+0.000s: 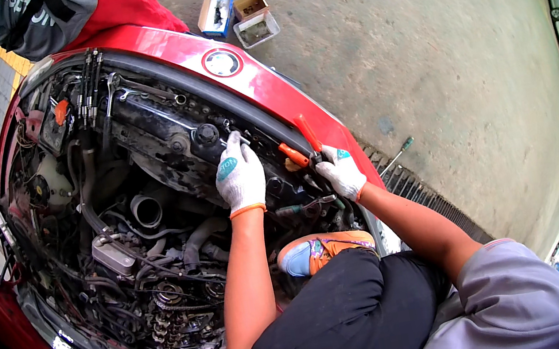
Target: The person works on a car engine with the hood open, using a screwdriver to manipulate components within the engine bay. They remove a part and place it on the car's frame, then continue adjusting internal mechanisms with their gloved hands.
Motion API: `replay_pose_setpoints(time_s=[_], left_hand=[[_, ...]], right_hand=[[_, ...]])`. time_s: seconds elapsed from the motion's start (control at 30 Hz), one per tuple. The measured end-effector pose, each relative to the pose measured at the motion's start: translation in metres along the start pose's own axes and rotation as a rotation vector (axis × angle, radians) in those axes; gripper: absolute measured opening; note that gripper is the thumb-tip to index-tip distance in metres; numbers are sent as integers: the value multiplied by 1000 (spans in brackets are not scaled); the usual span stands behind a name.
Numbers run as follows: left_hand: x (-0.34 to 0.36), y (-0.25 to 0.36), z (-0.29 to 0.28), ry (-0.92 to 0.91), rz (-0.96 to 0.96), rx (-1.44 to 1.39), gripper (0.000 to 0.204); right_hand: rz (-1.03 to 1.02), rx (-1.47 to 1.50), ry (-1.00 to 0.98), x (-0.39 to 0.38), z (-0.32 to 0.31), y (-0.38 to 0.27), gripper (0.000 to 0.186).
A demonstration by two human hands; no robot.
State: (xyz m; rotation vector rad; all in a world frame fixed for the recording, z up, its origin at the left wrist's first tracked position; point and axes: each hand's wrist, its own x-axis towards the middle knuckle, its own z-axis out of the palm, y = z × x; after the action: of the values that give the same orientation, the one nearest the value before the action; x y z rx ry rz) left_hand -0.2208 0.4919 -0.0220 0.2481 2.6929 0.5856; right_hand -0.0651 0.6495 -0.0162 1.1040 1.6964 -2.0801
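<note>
My left hand [242,179], in a white knit glove, is over the front of an open car engine bay. Its fingers pinch together beside a black round cap [205,136], at a small shiny metal piece [245,140] whose kind I cannot make out. My right hand [341,174], also gloved, closes at the front edge of the bay around the lower end of a tool with a red-orange handle [306,133]. Its working end is hidden by the fingers. Just left of it lies another orange handle [293,155]; whether the two are joined I cannot tell.
My shoe [325,249] rests inside the bay. Wrenches [110,99] lie on the far left front. A green-handled screwdriver [404,146] sits by a floor grate [439,199]. Boxes of small parts [255,29] stand on the floor ahead. Engine internals [174,318] lie exposed.
</note>
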Motion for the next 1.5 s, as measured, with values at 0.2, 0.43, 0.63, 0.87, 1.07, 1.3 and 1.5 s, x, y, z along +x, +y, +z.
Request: replay_pose_setpoints(time_s=[0.2, 0.43, 0.63, 0.87, 1.07, 1.3, 1.5], left_hand=[[30, 20, -11, -142, 17, 65, 28], [39, 20, -5, -196, 117, 243, 22], [51, 18, 3, -222, 100, 250, 22], [51, 10, -30, 1, 44, 171, 19], [46, -12, -51, 294, 79, 67, 21], [39, -37, -50, 453, -224, -261, 21], [-8, -113, -54, 588, -338, -559, 21]], right_hand=[[-68, 18, 24, 10, -8, 39, 16], [-35, 55, 40, 0, 2, 8, 21], [-3, 58, 55, 7, 0, 27, 18], [-26, -91, 56, 11, -7, 36, 17], [40, 135, 31, 13, -3, 25, 19], [0, -177, 17, 10, -1, 11, 19], [-129, -771, -105, 32, 55, -67, 46]])
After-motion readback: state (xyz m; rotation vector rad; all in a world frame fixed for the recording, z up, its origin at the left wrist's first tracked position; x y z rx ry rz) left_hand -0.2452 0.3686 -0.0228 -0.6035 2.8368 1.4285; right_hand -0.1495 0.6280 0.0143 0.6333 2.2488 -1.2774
